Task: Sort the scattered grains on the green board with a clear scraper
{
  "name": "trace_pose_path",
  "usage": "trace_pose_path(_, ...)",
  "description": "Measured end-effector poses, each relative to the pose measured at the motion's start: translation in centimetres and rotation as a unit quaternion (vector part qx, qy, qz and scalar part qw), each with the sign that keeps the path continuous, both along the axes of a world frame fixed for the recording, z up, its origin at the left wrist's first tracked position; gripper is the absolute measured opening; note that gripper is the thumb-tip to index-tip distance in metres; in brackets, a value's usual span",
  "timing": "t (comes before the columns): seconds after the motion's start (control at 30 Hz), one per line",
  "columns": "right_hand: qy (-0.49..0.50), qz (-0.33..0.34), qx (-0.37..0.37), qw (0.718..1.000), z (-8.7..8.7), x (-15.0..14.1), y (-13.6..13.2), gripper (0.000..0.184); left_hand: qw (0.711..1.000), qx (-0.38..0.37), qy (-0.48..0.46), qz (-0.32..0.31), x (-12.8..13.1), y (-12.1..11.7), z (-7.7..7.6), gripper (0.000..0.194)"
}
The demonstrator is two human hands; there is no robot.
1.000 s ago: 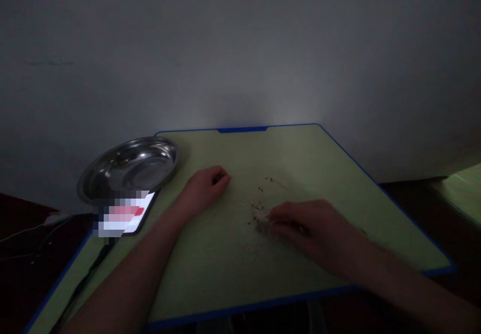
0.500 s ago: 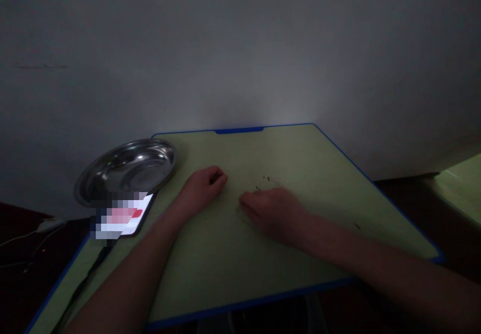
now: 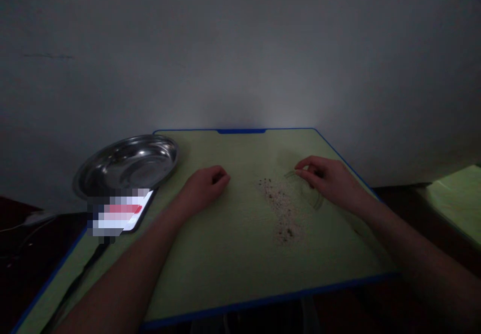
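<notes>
My left hand (image 3: 205,188) rests on the table in a loose fist, its fingers curled in and nothing seen in them. My right hand (image 3: 328,181), over the right part of the table, pinches the edge of a clear, round, shallow dish (image 3: 318,202). Only the dish's curved rim shows faintly, so its exact shape is hard to make out. To the left of the dish, a strip of pale fine grains mixed with dark specks (image 3: 280,208) lies spread on the table, with a darker clump at its near end.
The light green table (image 3: 218,254) has a blue edge and stands against a grey wall. A shiny metal basin (image 3: 126,166) sits at the left, partly behind a lit phone (image 3: 130,218) with a dark strap. At the far right is another pale green surface (image 3: 456,198).
My right hand has moved right and away from me with the clear dish. The strip of grains and dark specks now shows where that hand was. My left hand has stayed put.
</notes>
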State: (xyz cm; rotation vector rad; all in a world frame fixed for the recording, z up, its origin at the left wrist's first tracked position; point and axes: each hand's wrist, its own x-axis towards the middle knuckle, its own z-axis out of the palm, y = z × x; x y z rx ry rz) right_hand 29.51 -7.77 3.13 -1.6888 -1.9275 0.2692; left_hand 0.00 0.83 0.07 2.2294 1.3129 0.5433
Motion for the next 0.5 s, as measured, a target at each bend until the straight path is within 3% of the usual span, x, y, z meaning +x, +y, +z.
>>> trace_pose_path(0.1, -0.007, 0.007, -0.020, 1.000, -1.1, 0.1, -2.1, 0.023, 1.000, 0.002, 0.004, 0.004, 0.1, -0.1, 0.1, 0.024)
trace_pose_path(0.27, -0.005, 0.024, -0.036, 0.999, -2.3, -3.0, -3.9, 0.020, 1.000, -0.004, 0.006, 0.009, 0.1, -0.1, 0.2, 0.024)
trace_pose_path(0.4, 0.006, 0.041, -0.033, 0.999, -1.7, -5.1, -3.6, 0.019, 1.000, -0.009, -0.003, 0.008, 0.1, -0.1, 0.2, 0.024)
trace_pose_path(0.5, 0.012, 0.040, -0.022, 0.999, -0.9, -5.1, -3.8, 0.021, 1.000, -0.006, -0.002, 0.007, 0.1, -0.1, 0.1, 0.023)
